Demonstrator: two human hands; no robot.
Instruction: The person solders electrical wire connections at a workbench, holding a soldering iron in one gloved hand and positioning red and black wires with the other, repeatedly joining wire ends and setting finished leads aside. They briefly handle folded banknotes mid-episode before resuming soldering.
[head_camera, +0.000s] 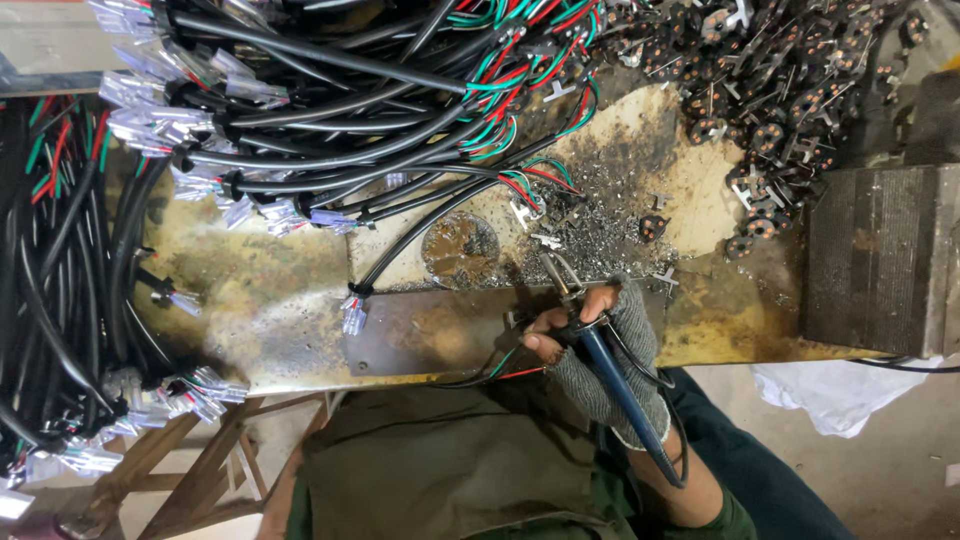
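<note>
A stained, yellowish metal workbench top (260, 300), scorched and flecked with grey solder debris, filled the view. At ten to twelve o'clock lay a large bundle of black sheathed cables (330, 110), glossy and round, ending in red, green and white wire leads and clear plastic connectors (150, 130). A second bundle of black cables (60, 270) hung at nine o'clock. At three o'clock stood a ribbed grey metal block (880, 260), rectangular and dull. At one o'clock spread a heap of small copper-wound coil parts (780, 90) with bright metal tabs. Near centre sat a round, crusted solder tin (460, 248). At five o'clock the right hand (600, 340), in a grey knitted fingerless glove, had its fingers closed around a blue-handled soldering iron (615, 385), whose metal tip pointed toward eleven o'clock, close to a small metal tab (546, 241) on the debris. Thin red, green and black wires (500, 368) passed just beneath the thumb; whether the hand pinched them could not be told. The left hand was out of view.
</note>
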